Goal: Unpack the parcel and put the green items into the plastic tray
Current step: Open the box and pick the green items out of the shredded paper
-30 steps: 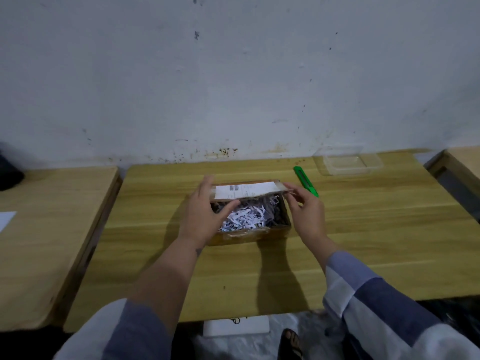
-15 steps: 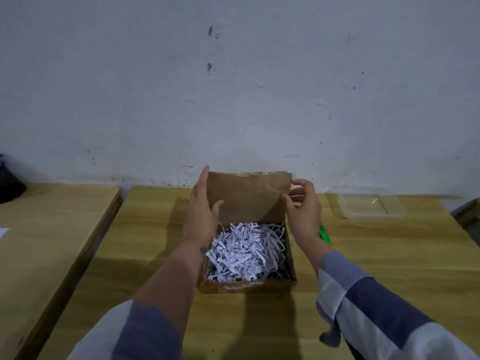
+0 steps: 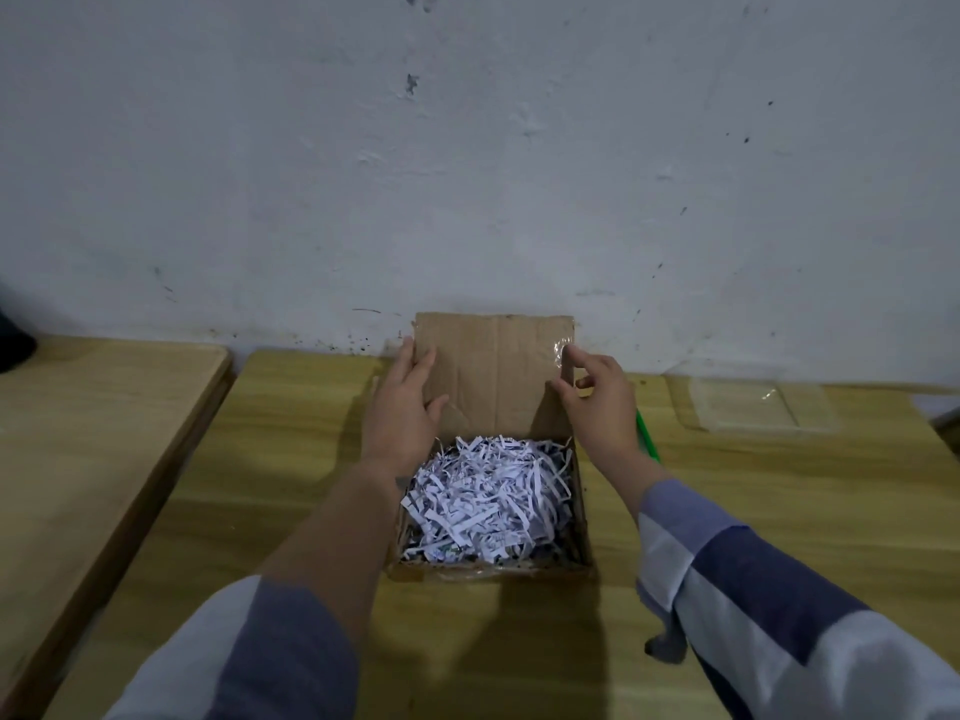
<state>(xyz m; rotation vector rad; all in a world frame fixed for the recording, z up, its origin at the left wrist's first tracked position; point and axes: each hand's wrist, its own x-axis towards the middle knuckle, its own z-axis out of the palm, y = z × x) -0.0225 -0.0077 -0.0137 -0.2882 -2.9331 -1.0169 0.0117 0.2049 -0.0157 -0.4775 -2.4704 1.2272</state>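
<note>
Between both hands, a brown cardboard parcel box [image 3: 488, 569] is sitting on the wooden desk [image 3: 753, 511], brimming with crinkly white shredded paper [image 3: 485, 504]; the left hand [image 3: 402, 407] is lying flat-fingered against its upright flap [image 3: 496, 366], the right hand [image 3: 597, 402] pinching the flap's edge; the clear plastic tray [image 3: 763, 407] is lying right of the fingers.

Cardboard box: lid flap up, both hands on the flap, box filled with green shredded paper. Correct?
Not quite. The head view shows the shredded paper in the cardboard box is white, not green. The rest holds: the lid flap stands up, with the left hand and the right hand at its two sides.
</note>
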